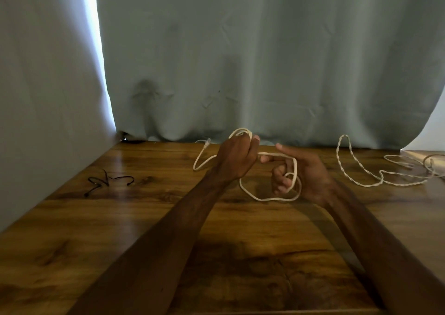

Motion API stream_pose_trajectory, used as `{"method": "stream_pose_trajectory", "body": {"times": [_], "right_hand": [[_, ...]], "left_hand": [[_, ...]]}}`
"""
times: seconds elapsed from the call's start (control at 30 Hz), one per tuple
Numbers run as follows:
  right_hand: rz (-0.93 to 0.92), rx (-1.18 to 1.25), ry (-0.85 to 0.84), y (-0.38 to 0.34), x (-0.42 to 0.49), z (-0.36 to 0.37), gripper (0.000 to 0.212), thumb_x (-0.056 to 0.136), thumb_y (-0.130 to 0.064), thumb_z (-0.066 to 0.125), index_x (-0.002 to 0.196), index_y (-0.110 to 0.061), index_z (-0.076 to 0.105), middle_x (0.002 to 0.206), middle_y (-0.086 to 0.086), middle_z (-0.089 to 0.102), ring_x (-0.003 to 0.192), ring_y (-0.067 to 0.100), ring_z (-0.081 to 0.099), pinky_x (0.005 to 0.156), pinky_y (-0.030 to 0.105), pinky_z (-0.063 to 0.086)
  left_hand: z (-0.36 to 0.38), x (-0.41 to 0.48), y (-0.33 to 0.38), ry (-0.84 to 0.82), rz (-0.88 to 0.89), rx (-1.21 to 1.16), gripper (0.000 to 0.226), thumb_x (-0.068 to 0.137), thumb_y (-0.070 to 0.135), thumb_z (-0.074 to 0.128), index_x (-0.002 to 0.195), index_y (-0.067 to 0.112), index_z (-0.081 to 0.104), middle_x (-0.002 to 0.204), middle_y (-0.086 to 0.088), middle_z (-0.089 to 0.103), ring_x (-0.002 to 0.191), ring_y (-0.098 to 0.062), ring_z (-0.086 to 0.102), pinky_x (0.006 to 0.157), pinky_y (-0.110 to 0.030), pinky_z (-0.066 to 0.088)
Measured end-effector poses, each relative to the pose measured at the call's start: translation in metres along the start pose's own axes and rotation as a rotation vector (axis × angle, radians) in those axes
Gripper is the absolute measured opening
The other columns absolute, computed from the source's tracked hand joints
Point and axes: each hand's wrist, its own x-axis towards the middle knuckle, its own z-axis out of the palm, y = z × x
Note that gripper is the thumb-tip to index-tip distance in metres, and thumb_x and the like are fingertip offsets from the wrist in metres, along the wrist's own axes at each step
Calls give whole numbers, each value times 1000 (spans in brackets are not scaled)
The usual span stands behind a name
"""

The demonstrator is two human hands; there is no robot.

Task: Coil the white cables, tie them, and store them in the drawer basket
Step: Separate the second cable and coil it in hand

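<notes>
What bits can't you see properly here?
- The drawer basket: nowhere in the head view.
- The twisted cable: its far end runs off the right edge.
- The held cable: partly hidden inside the left hand and the right hand.
- The plug: too small to identify.

white cable (269, 198), brown wood-grain table (120, 230), grey-green curtain (240, 62)

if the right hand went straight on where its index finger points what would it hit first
Probably the left hand, which grips the white cable; the right hand points its index finger almost at it. Depth is unclear.
</notes>
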Motion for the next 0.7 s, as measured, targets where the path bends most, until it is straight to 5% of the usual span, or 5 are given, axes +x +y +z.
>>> {"method": "stream_pose_trajectory", "body": {"times": [0.1, 0.2, 0.4, 0.53, 0.7], "right_hand": [[-18, -37, -78, -2, -2, -7, 67, 78, -64, 74, 99, 0, 69, 40, 1, 40, 35, 15, 42, 49, 27, 44], [-124, -68, -73, -3, -6, -11, 52, 72, -51, 87, 79, -4, 67, 42, -4, 34, 34, 9, 37, 40, 22, 40], [-313, -58, 77, -11, -11, -13, 36, 94, -21, 56, 59, -13, 54, 44, -5, 32, 38, 10, 32, 39, 20, 35], [-461, -10, 172, -18, -14, -20, 37, 96, -18, 48, 59, -17, 49, 48, -2, 37, 53, 20, 37, 56, 30, 43], [-547, -84, 343, -18, -12, -27, 29, 103, -22, 47, 84, -6, 62, 52, -3, 45, 56, 17, 55, 74, 38, 56]], "left_hand": [[2, 1, -3, -15, -106, -46, 57, 104, 48, 31, 83, 10, 68, 80, -10, 69, 79, -30, 65, 76, -46, 47], [1, -1, -6, -71, -134, -66, 54, 109, 43, 38, 75, 7, 59, 75, -12, 63, 73, -26, 57, 72, -41, 41], [2, -3, -7, -220, -181, -241, 62, 110, 48, 36, 78, 15, 77, 67, 8, 64, 73, -9, 63, 78, -31, 42], [-6, -5, 1, -301, -247, -365, 71, 106, 61, 33, 73, 16, 77, 56, 4, 60, 62, -11, 62, 75, -32, 47], [-16, -5, 17, -532, -438, -683, 68, 99, 71, 41, 76, 12, 65, 49, 11, 46, 44, -8, 38, 47, -22, 33]]}}
